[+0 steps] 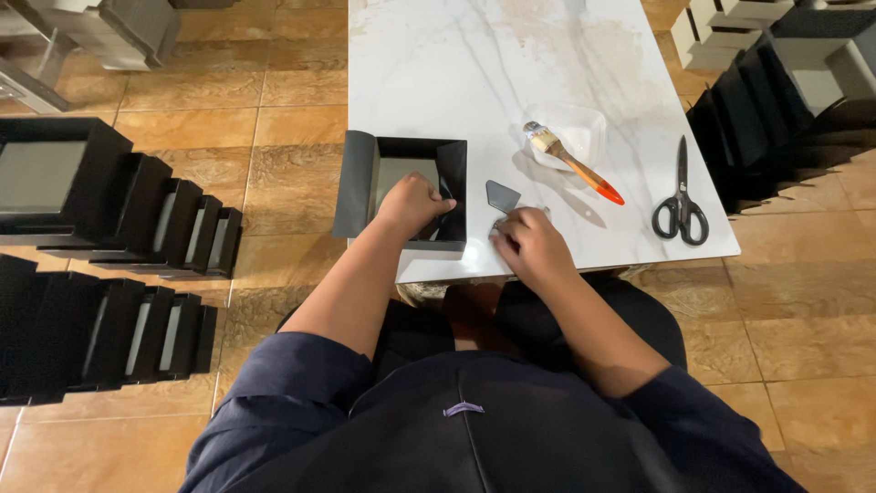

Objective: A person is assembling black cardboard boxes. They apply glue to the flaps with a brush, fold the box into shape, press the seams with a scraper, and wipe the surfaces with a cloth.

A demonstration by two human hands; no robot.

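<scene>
A black open box (401,153) with a grey bottom sits at the near left corner of the white marble table (474,64). My left hand (412,203) is closed inside the box, pressing against its right inner wall. My right hand (532,246) rests near the table's front edge, fingers curled on a small object I cannot make out. A small dark grey paper piece (502,194) lies just beyond that hand.
A brush with an orange handle (573,162) rests on a clear plastic dish (577,128). Black scissors (681,201) lie at the right. Rows of black boxes (119,210) stand on the tiled floor at the left, with more stacks (776,100) at the right.
</scene>
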